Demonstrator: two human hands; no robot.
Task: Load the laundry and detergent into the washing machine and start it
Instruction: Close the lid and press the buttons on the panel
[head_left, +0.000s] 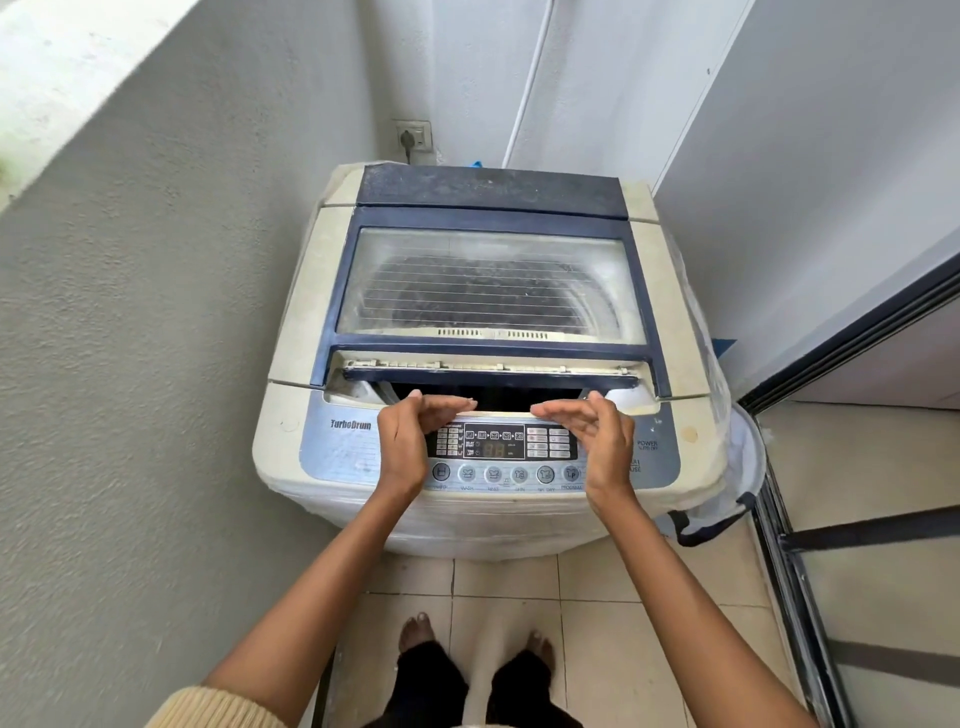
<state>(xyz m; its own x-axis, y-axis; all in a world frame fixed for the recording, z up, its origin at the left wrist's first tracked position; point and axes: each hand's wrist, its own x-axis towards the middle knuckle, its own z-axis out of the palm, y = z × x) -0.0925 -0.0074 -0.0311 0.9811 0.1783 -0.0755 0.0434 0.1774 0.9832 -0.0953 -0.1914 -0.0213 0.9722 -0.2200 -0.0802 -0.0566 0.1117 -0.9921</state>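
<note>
A cream top-loading washing machine (291, 332) stands in a narrow corner. Its blue-framed lid (488, 286) with a clear window is raised a little at the front, leaving a dark gap over the drum. Behind the window the drum looks dark; I cannot tell what is in it. My left hand (410, 436) and my right hand (592, 431) hover over the control panel (501, 441) just in front of that gap, fingers relaxed and pointing inward toward each other, holding nothing. No detergent is in view.
A textured wall runs close along the left, a white wall on the right. A wall socket (413, 137) with a plug sits behind the machine. A white mesh laundry basket (737, 467) stands at the machine's right. A dark-framed sliding door (810, 530) borders the tiled floor.
</note>
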